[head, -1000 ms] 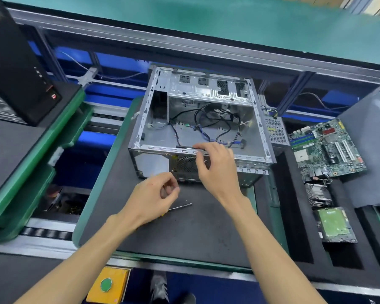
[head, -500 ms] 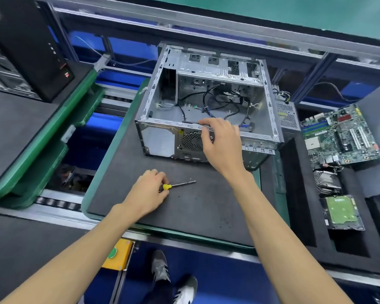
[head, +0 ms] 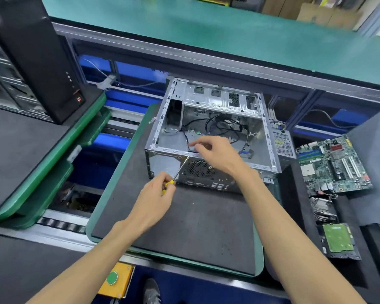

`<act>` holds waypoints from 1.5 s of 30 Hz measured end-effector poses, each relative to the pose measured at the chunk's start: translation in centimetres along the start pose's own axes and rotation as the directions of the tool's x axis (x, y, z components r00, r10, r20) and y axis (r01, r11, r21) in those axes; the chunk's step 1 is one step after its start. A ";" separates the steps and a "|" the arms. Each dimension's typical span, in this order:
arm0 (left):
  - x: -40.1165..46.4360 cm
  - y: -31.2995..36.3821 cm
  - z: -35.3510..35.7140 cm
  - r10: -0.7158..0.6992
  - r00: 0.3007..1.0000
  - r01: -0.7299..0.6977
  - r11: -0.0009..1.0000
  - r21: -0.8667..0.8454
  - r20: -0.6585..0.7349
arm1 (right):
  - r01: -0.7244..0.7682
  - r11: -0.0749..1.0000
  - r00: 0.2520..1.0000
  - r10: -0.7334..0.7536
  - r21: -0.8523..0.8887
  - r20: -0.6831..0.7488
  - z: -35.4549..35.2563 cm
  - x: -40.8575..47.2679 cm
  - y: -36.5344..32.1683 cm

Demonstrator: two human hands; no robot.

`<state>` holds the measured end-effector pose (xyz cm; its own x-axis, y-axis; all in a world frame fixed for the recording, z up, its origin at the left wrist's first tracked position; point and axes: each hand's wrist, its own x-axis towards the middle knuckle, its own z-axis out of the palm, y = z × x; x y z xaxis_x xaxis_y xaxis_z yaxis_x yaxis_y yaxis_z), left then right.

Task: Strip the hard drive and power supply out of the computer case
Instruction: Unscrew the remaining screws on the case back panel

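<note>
Yellow-handled screwdriver (head: 176, 174) gripped by left hand (head: 157, 199); right hand (head: 215, 153) fingers pinching at case (head: 270, 137) rim; no legible labels.

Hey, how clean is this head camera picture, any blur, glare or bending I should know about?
Head view: wide-angle bending curves the green bench edge; top corners and black tower smear with motion blur; computer case, left hand and screwdriver stay fairly sharp; lighting even, soft sheen on case metal, no harsh glare.

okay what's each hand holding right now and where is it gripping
The left hand holds a screwdriver by its yellow handle, shaft angled up at the computer case. The right hand rests at the case's near top edge; whether it pinches anything cannot be told.
</note>
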<state>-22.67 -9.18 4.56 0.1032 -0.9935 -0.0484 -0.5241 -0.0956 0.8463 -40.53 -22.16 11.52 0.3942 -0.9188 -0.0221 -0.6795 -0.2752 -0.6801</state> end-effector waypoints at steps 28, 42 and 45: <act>-2.5 3.1 3.3 -0.050 0.906 0.180 0.945 0.274 -0.421 | 0.258 0.960 0.947 -0.229 -0.108 0.227 0.2 1.7 2.4; -2.8 3.8 4.3 -0.023 0.878 0.171 0.948 0.270 -0.478 | 0.254 0.965 0.951 -0.238 -0.060 0.198 0.2 1.5 2.3; -2.9 4.1 4.5 -0.009 0.873 0.164 0.947 0.276 -0.487 | 0.249 0.967 0.951 -0.233 -0.060 0.201 0.2 1.5 2.3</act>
<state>-28.88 -6.99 5.78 0.5067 -0.8365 0.2087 -0.7128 -0.2704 0.6472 -41.38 -24.07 9.76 0.6578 -0.7531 -0.0102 -0.5958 -0.5120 -0.6187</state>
